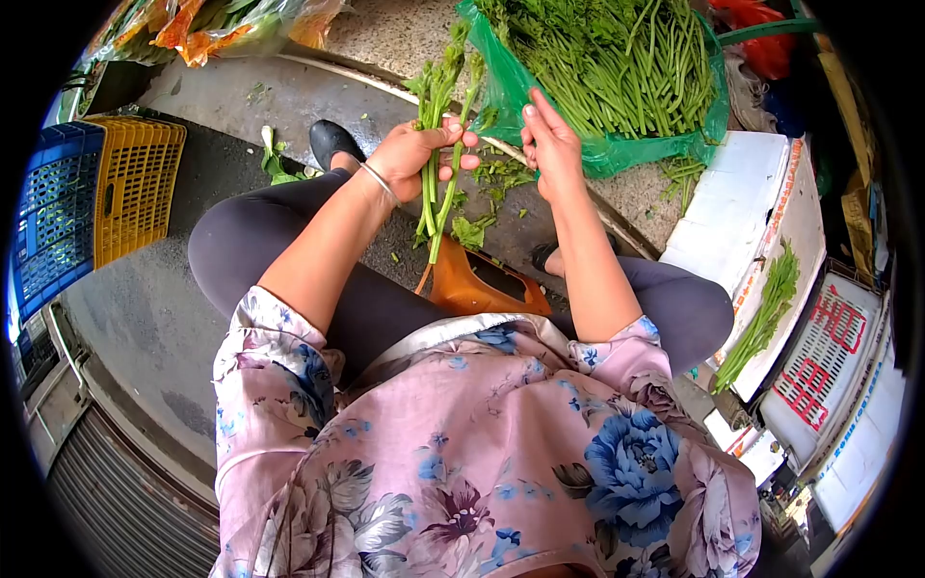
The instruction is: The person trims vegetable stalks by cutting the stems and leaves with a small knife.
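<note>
My left hand (421, 159) is closed round a few green leafy stalks (438, 96), which hang upright between thumb and fingers, leaves at the top. To its right, my right hand (552, 144) is raised with its index finger extended and the other fingers partly curled; whether anything small is between them cannot be made out. Just beyond it lies a large heap of green stalks (646, 77) in a green plastic bag (617, 154). An orange object (477, 284) stands between my knees, below the held stalks.
Blue (58, 207) and yellow (140, 188) crates stand at the left. A white foam box (727, 193) is at the right, with a bunch of stalks (766, 313) on another white surface. Leaf scraps (501, 178) litter the ground. Plastic-wrapped greens (207, 29) lie at the upper left.
</note>
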`<state>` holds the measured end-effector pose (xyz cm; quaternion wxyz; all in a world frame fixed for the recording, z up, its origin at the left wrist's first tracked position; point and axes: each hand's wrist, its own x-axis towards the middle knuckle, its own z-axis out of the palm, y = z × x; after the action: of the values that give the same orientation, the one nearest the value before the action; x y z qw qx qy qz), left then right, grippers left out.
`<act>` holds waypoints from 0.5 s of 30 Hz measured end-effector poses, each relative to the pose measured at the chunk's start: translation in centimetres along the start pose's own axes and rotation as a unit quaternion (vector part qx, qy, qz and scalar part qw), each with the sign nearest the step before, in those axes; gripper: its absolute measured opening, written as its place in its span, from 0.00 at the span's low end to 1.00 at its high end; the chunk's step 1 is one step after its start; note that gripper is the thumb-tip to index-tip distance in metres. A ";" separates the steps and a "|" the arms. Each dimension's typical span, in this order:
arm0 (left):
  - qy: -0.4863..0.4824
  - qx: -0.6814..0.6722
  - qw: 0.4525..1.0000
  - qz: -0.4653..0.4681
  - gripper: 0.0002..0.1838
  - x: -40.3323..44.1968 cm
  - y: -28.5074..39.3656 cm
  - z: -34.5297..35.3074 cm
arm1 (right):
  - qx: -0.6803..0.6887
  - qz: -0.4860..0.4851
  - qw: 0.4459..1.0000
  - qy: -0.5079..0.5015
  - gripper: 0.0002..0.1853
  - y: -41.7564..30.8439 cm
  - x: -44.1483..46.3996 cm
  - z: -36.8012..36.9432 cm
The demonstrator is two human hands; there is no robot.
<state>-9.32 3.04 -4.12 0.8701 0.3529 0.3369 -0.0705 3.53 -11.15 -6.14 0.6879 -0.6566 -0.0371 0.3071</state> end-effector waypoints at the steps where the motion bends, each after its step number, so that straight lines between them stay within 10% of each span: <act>1: 0.002 -0.002 1.000 -0.001 0.08 -0.1 0.2 0.0 | -0.011 0.090 0.992 -0.086 0.23 -0.6 -1.2 -0.2; 7: 0.040 -0.023 0.998 0.034 0.06 0.2 0.6 -0.3 | 0.030 0.300 0.830 -0.469 0.20 -0.5 -6.4 -2.5; 15: 0.039 0.010 0.998 0.040 0.05 0.1 0.5 0.2 | -0.086 0.329 0.805 -0.487 0.19 0.0 -6.8 -2.1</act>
<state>-8.98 3.30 -3.85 0.8548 0.3773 0.3554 -0.0253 -1.04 -16.17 -3.99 0.3780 -0.4499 -0.1752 0.7899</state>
